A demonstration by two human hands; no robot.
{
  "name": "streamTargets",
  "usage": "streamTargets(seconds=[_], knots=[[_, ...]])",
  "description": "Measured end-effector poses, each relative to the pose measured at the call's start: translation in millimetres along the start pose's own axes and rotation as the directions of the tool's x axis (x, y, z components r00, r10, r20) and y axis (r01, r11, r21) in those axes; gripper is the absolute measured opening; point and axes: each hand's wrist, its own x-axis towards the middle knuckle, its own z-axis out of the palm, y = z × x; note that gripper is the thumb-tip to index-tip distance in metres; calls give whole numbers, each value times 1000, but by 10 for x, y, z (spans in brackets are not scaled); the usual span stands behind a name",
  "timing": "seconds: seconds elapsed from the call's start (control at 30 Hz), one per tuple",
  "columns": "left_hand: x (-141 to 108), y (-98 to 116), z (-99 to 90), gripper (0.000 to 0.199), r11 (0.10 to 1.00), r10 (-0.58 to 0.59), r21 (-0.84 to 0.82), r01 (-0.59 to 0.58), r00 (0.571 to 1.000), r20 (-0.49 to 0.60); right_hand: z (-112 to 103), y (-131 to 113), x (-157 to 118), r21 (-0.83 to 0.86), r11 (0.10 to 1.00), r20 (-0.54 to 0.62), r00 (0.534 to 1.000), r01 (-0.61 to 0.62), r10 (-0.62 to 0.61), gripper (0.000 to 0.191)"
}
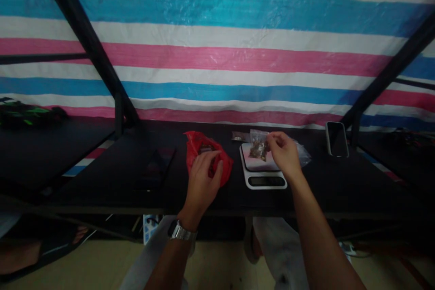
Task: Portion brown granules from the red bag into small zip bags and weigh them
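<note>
A red plastic bag [193,144] stands with its mouth spread, and small brownish pieces show dimly inside. My left hand [205,174] rests over that mouth, thumb apart from the curved fingers; the fingertips are partly hidden in the bag. Between the thumb and fingers of my right hand [283,150] is a small clear zip bag [258,147] with small brass-coloured pieces in it. This bag is above the plate of a white kitchen scale [249,180], and I cannot tell whether it touches the plate. The scale's display is dark.
Behind the scale lies another small filled bag [239,137]. Clear plastic bags [303,154] lie right of the scale. A phone [337,139] is farther right, and a dark flat object [157,167] lies left on the black table [118,186]. Black posts [84,31] frame a striped sheet [231,59].
</note>
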Motion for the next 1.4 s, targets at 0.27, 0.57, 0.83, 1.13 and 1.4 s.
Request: streamTargets(seconds=[0.27,0.57,0.83,1.13,1.4], knots=[[-30,73,2,20,985,111,139,-104,993,-49,-151,289,-22,-119,993,-229,973,-9,-19,36],[-250,71,-106,20,938,252,250,-241,967,-16,-274,316,8,-94,995,-171,985,-47,30,42],[267,377,458,23,950,188,208,-231,961,204,-89,324,193,-99,995,-24,999,-30,28,35],[588,238,693,25,959,6,273,-78,966,257,-185,423,147,-229,974,101,995,0,24,24],[572,239,333,25,972,-57,234,26,990,129,-549,517,141,-317,948,-111,993,-5,-32,35]])
